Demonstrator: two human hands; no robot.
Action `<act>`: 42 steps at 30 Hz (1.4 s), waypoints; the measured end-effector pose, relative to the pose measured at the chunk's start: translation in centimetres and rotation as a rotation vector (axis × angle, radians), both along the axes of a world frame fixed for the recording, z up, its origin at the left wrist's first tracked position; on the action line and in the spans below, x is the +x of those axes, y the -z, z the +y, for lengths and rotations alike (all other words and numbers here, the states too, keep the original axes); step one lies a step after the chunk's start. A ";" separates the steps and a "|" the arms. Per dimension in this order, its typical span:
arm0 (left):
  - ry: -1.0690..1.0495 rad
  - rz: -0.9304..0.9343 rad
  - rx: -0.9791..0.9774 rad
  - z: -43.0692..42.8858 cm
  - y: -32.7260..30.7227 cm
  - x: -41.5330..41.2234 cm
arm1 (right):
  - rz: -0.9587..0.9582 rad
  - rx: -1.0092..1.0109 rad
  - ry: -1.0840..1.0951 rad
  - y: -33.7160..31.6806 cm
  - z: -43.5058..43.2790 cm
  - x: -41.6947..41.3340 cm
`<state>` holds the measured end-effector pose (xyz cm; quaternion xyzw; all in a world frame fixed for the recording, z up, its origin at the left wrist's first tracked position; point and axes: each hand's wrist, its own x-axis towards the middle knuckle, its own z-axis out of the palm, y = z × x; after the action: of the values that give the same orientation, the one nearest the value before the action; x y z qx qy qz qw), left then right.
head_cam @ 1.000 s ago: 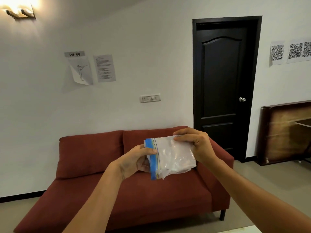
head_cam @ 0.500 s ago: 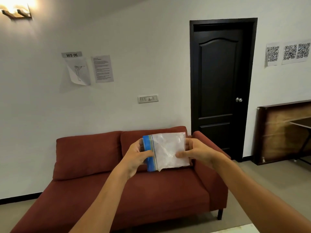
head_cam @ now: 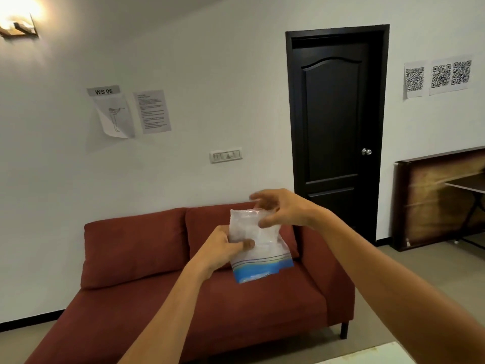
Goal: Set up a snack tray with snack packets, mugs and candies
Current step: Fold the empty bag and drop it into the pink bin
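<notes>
I hold a clear plastic zip bag (head_cam: 256, 240) in the air in front of me, its blue zip strip hanging at the bottom. My left hand (head_cam: 223, 248) pinches the bag's left side between thumb and fingers. My right hand (head_cam: 280, 208) is at the bag's top edge, blurred, with the fingers curled over the corner and the thumb against the plastic. What is inside the bag cannot be made out. No tray, mugs or candies are in view.
A red sofa (head_cam: 147, 258) stands against the white wall straight ahead. A dark door (head_cam: 336, 122) is to the right, and a wooden panel (head_cam: 435, 198) leans on the wall beside a folding table (head_cam: 469, 185). A white surface corner (head_cam: 372, 355) shows at the bottom right.
The bag has been turned so its blue zip strip went from the left side to the bottom. My right hand moved up from the bag's right side to its top edge.
</notes>
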<state>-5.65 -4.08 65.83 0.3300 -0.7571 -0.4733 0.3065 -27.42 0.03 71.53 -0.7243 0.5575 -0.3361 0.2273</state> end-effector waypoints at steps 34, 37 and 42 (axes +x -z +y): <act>0.190 0.466 0.548 -1.0 0.4 3.1 | -0.610 -0.256 -0.064 7.3 -0.9 0.4; 0.070 0.284 0.421 -0.8 0.2 2.3 | -0.485 -0.330 0.002 8.2 -1.7 -0.1; -0.103 0.253 0.167 -1.0 0.9 0.8 | -0.319 -0.346 0.057 8.8 -0.8 -0.8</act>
<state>-4.89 -5.13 64.90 0.3306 -0.6523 -0.5561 0.3949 -28.24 -0.81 62.68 -0.6742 0.4688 -0.5430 0.1753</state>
